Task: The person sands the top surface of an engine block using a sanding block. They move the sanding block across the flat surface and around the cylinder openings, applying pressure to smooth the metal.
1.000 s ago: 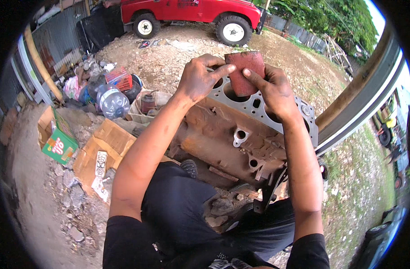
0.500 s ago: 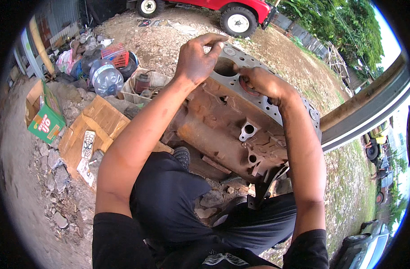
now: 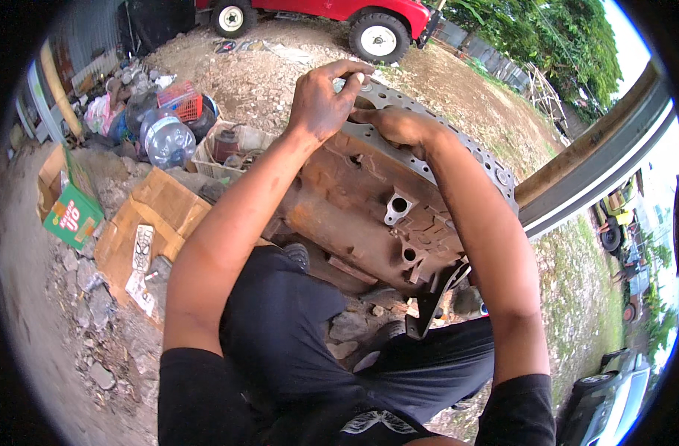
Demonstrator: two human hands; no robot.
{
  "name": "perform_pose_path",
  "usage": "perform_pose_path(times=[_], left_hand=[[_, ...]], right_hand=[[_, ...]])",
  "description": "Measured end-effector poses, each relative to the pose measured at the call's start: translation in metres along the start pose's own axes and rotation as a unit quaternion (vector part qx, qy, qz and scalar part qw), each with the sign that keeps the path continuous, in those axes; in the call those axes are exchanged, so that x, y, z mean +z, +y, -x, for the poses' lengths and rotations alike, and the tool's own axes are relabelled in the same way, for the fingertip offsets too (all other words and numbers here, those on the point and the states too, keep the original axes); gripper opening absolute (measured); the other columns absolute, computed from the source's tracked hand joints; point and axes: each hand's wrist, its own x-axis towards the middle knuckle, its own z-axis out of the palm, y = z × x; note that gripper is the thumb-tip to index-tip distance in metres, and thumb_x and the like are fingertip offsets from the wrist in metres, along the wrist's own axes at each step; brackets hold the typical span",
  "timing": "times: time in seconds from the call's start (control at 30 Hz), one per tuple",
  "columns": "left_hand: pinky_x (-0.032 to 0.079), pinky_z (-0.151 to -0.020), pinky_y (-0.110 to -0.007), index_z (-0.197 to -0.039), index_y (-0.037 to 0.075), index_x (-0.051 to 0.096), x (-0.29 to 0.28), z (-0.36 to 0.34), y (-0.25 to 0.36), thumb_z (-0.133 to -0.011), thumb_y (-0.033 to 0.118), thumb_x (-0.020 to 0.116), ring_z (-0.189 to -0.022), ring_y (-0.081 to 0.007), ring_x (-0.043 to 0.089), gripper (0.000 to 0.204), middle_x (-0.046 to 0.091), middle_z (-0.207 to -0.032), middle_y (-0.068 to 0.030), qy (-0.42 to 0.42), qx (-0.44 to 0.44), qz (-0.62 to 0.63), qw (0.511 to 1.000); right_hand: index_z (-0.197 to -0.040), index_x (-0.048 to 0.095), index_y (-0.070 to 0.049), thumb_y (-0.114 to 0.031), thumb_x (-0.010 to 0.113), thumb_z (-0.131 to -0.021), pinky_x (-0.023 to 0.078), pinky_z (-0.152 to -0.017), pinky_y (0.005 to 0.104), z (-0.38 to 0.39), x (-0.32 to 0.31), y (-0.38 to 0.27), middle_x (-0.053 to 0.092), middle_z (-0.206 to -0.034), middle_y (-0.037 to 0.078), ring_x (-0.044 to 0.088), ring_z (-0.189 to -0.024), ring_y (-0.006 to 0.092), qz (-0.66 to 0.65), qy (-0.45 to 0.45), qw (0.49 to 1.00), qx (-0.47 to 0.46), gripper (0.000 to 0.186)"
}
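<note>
A rusty brown engine block (image 3: 317, 197) stands in front of me, its grey flat top face (image 3: 477, 160) pierced by round holes. My left hand (image 3: 319, 100) is at the block's far left end, with thumb and forefinger apart and nothing seen between them. My right hand (image 3: 403, 128) lies over the top face, fingers bent together and their tips at the edge of the leftmost cylinder bore (image 3: 362, 110). What those fingers hold, if anything, is hidden. Two bare metal flanges with round openings, an upper one (image 3: 399, 207) and a lower one (image 3: 409, 256), show on the near side.
A black bracket (image 3: 429, 305) juts from the block near my right knee. Flattened cardboard (image 3: 165, 208), a green carton (image 3: 73, 212) and a white crate (image 3: 213, 165) lie left. Beyond the block stands a red vehicle (image 3: 332, 7). A post (image 3: 592, 149) slants across the right.
My right hand has shifted left along the top face, toward my left hand and the leftmost bore. The left hand stays at the block's end. The whole view has shifted slightly.
</note>
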Motion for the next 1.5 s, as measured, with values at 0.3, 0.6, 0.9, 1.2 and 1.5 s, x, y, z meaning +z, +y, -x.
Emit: perform_pose_path(times=[0.3, 0.6, 0.9, 1.2, 1.5], left_hand=[[0.055, -0.099, -0.033, -0.120, 0.006, 0.083, -0.012, -0.006, -0.009, -0.107, 0.018, 0.067, -0.106, -0.0165, 0.076, 0.023, 0.084, -0.106, -0.0075, 0.026, 0.095, -0.091, 0.991], [0.053, -0.099, -0.033, -0.116, 0.001, 0.081, -0.011, -0.008, 0.015, -0.105, 0.011, 0.064, -0.101, -0.0158, 0.073, 0.022, 0.083, -0.100, -0.0075, 0.098, 0.085, -0.018, 0.991], [0.053, -0.101, -0.035, -0.114, -0.001, 0.080, -0.012, -0.007, 0.016, -0.106, 0.009, 0.063, -0.102, -0.0176, 0.074, 0.021, 0.083, -0.101, -0.0095, 0.107, 0.124, -0.002, 0.986], [0.054, -0.095, -0.034, -0.111, 0.000, 0.079, -0.017, -0.005, 0.023, -0.106, 0.009, 0.063, -0.097, -0.0178, 0.074, 0.020, 0.081, -0.097, -0.0089, 0.112, 0.208, -0.055, 0.970], [0.038, -0.125, -0.056, -0.109, 0.004, 0.079, -0.022, -0.005, 0.016, -0.106, 0.011, 0.062, -0.093, -0.0227, 0.077, 0.018, 0.082, -0.093, -0.0082, 0.116, 0.189, -0.053, 0.974]], right_hand=[[-0.163, 0.052, -0.007, -0.083, 0.025, -0.108, 0.036, -0.126, 0.0478, 0.017, -0.007, -0.019, 0.053, -0.161, 0.026, 0.048, -0.152, 0.0367, 0.023, 0.009, 0.998, -0.053, 0.097], [-0.165, 0.050, -0.010, -0.075, 0.011, -0.112, 0.029, -0.132, 0.0484, 0.032, 0.006, -0.024, 0.046, -0.172, 0.020, 0.039, -0.161, 0.0386, -0.027, 0.021, 0.999, -0.013, 0.092], [-0.164, 0.049, -0.008, -0.077, 0.015, -0.111, 0.033, -0.130, 0.0517, 0.014, 0.000, -0.011, 0.049, -0.167, 0.024, 0.044, -0.156, 0.0449, -0.037, 0.070, 0.994, -0.073, 0.094], [-0.159, 0.057, -0.018, -0.077, 0.020, -0.111, 0.042, -0.122, 0.0518, 0.021, 0.018, -0.013, 0.060, -0.155, 0.027, 0.054, -0.146, 0.0466, 0.017, 0.058, 0.997, -0.052, 0.085], [-0.113, 0.080, 0.001, -0.062, 0.052, -0.110, 0.057, -0.095, 0.0569, 0.006, 0.025, -0.010, 0.076, -0.112, 0.029, 0.073, -0.111, 0.0494, 0.099, 0.134, 0.985, -0.041, 0.068]])
